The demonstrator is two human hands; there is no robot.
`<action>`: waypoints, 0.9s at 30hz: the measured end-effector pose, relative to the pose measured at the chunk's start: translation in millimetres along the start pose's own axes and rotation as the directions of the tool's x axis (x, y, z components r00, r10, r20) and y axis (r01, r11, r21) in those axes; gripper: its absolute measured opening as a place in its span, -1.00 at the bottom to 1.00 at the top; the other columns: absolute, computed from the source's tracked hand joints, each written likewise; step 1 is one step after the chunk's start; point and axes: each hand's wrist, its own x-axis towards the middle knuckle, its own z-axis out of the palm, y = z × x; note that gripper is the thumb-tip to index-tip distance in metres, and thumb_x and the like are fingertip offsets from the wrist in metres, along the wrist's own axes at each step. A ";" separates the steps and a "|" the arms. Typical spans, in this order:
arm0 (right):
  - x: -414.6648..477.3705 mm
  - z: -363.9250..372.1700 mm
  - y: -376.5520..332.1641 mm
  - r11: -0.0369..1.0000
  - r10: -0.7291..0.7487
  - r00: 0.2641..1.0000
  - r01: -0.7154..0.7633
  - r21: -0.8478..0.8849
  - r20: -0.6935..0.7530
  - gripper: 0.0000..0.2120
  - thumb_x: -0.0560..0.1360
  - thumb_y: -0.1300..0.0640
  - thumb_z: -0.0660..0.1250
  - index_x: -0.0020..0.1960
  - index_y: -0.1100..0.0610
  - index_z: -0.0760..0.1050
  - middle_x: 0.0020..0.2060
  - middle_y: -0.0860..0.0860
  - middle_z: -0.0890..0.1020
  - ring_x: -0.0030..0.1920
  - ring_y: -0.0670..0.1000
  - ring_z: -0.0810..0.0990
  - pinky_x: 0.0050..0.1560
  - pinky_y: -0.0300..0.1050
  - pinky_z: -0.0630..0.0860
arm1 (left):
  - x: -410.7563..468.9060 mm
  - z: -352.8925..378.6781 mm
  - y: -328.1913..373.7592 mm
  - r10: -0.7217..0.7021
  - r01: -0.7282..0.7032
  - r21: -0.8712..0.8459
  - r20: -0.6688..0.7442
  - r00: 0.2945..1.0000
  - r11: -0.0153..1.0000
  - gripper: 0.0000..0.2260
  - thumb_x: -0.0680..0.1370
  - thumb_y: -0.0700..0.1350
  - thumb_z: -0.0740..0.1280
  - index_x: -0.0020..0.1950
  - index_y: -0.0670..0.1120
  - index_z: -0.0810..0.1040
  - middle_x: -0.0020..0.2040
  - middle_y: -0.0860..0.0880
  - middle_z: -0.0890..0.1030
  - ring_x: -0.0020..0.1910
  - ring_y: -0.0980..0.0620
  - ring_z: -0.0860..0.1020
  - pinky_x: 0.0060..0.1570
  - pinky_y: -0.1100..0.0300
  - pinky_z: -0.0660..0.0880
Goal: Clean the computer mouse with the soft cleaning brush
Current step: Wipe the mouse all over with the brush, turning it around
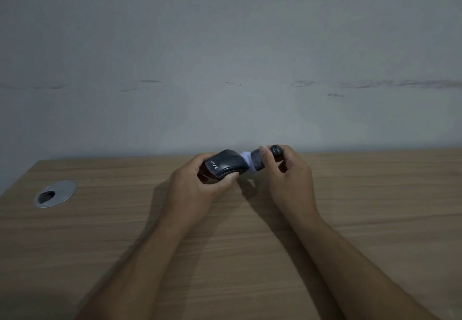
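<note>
A dark computer mouse (225, 164) with white lettering is lifted above the wooden desk, tilted, with my left hand (193, 184) shut around its lower end. My right hand (290, 172) is shut on a soft cleaning brush (258, 161) with a dark handle. Its white bristles (246, 161) touch the mouse's far right end. My fingers hide part of the brush handle and the underside of the mouse.
The wooden desk (250, 244) runs up to a grey wall (225, 57) just behind my hands. A round metal cable grommet (55, 193) sits in the desk at the far left.
</note>
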 end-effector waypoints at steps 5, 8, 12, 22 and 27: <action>-13.0 2.5 -19.1 0.981 -0.133 0.991 0.130 0.143 0.015 -0.80 0.74 0.00 0.39 -0.02 0.05 0.64 -0.27 -0.01 0.66 -0.27 0.00 0.60 -0.22 -0.11 0.51 | 0.5 0.2 0.3 -0.066 0.067 0.107 -0.020 0.998 0.992 -0.71 0.42 0.07 0.66 0.11 0.10 0.75 -0.10 0.16 0.78 -0.12 0.35 0.68 -0.21 0.50 0.52; -20.8 9.7 -22.2 0.977 -0.167 0.980 0.150 0.154 0.104 -0.86 0.72 0.00 0.42 0.05 0.04 0.67 -0.20 -0.04 0.73 -0.19 -0.01 0.70 -0.14 -0.06 0.61 | 1.8 -0.4 -2.3 -0.059 0.059 0.093 -0.010 0.998 0.994 -0.66 0.40 0.04 0.63 0.16 0.07 0.76 -0.08 0.13 0.79 -0.10 0.26 0.72 -0.09 0.22 0.68; -13.4 7.6 -12.6 0.990 -0.108 0.991 0.100 0.101 0.074 -0.87 0.72 0.00 0.42 0.05 0.01 0.69 -0.17 -0.05 0.74 -0.18 -0.05 0.69 -0.12 -0.08 0.60 | 3.0 -1.6 -5.6 -0.079 0.077 -0.056 -0.033 0.996 0.995 -0.69 0.44 0.01 0.65 0.17 0.09 0.77 -0.04 0.15 0.82 -0.03 0.21 0.77 0.01 0.14 0.69; -15.8 2.7 -23.4 0.971 -0.213 0.969 0.196 0.137 0.127 -0.84 0.74 0.02 0.40 0.06 0.08 0.67 -0.25 -0.09 0.66 -0.31 -0.13 0.56 -0.26 -0.27 0.47 | 6.4 2.4 -8.0 -0.114 0.113 -0.017 -0.023 0.993 0.993 -0.69 0.42 -0.07 0.64 0.15 0.03 0.79 -0.09 0.10 0.82 -0.06 0.13 0.78 -0.05 0.11 0.70; -5.1 1.2 -8.4 0.994 -0.104 0.988 0.102 0.028 0.114 -0.88 0.71 -0.01 0.45 0.04 0.00 0.69 -0.22 -0.08 0.71 -0.26 -0.14 0.59 -0.22 -0.27 0.49 | 5.8 -1.1 -8.7 -0.089 0.089 -0.125 0.004 0.996 0.988 -0.65 0.40 0.06 0.67 0.15 0.08 0.79 -0.03 0.14 0.83 0.00 0.14 0.79 0.07 0.04 0.72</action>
